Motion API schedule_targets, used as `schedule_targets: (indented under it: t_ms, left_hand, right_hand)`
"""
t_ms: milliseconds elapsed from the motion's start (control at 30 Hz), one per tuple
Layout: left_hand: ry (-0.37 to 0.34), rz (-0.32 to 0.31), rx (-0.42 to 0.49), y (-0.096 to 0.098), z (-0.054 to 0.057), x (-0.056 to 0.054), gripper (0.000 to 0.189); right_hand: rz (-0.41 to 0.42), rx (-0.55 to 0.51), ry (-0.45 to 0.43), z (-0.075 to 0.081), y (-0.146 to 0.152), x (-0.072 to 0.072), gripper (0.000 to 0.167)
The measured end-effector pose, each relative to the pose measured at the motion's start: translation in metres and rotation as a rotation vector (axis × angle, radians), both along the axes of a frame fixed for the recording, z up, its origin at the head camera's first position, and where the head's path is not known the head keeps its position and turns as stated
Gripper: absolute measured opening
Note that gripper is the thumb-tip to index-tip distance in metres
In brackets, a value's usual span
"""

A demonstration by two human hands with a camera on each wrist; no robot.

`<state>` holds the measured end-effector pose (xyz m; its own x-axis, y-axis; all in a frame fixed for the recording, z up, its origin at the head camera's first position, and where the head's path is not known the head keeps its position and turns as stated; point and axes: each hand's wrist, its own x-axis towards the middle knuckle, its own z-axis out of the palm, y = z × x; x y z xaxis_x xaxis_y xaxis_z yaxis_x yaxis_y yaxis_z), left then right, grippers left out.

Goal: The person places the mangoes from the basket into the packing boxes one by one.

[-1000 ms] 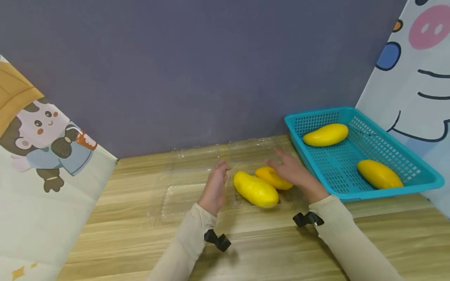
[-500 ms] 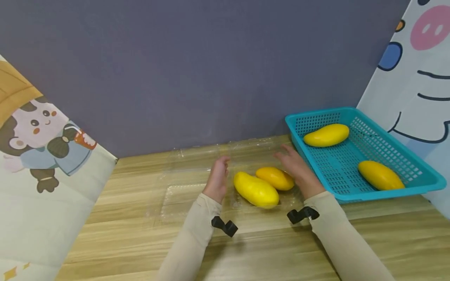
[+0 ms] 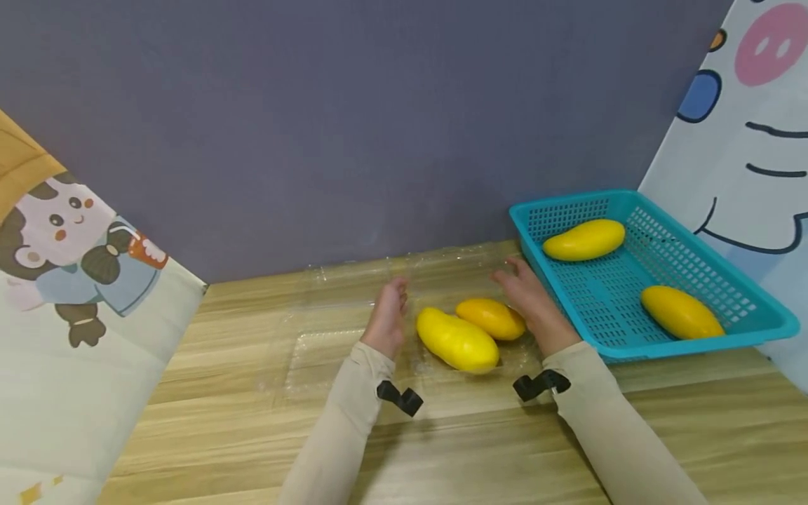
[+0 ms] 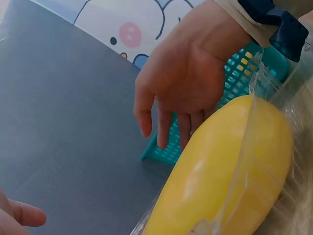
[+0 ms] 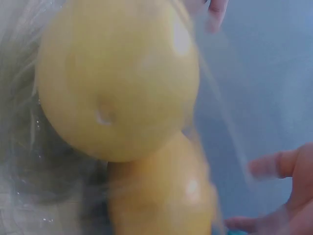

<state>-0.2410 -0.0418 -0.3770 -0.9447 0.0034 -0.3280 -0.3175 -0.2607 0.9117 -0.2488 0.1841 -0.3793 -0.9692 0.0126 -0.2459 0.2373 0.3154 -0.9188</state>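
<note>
Two yellow mangoes lie side by side in the right part of a clear plastic clamshell box [image 3: 303,361]. The nearer mango [image 3: 456,340] is paler; the farther mango [image 3: 491,318] is more orange. Left of the pair stands my left hand [image 3: 387,319], palm turned inward and fingers mostly extended. My right hand [image 3: 533,301] is on the other side, between the farther mango and the basket, its fingers loosely spread. Neither hand grips a mango. Whether the fingers touch the clear plastic cannot be told. In the left wrist view the right hand [image 4: 183,83] shows behind the paler mango [image 4: 220,171].
A turquoise perforated basket [image 3: 703,263] stands at the right with two more mangoes, one at the back [image 3: 585,240] and one at the front [image 3: 682,313]. A grey wall [image 3: 353,140] closes off the back. Printed cartoon panels flank both sides of the wooden table [image 3: 208,421].
My right hand has drawn back from the farther mango's end towards the basket. My left hand has shifted slightly away from me. The mangoes stay in the clear box.
</note>
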Motion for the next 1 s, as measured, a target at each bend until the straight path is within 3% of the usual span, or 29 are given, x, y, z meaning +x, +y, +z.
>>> schedule_targets:
  t_ms: [267, 600, 1000]
  left_hand:
    - [0.027, -0.014, 0.021, -0.0018, -0.0004, -0.0040, 0.058]
    - [0.047, 0.040, 0.055, -0.0044, 0.0020, -0.0052, 0.056]
    - [0.076, 0.091, 0.103, -0.0074, 0.0007, -0.0104, 0.054]
  right_hand:
    - [-0.037, -0.010, 0.043, -0.0006, -0.0002, 0.0002, 0.070]
    - [-0.131, -0.118, 0.104, 0.0010, -0.0027, 0.0000, 0.076]
    - [-0.127, -0.165, 0.102, 0.0048, -0.0011, 0.0016, 0.075]
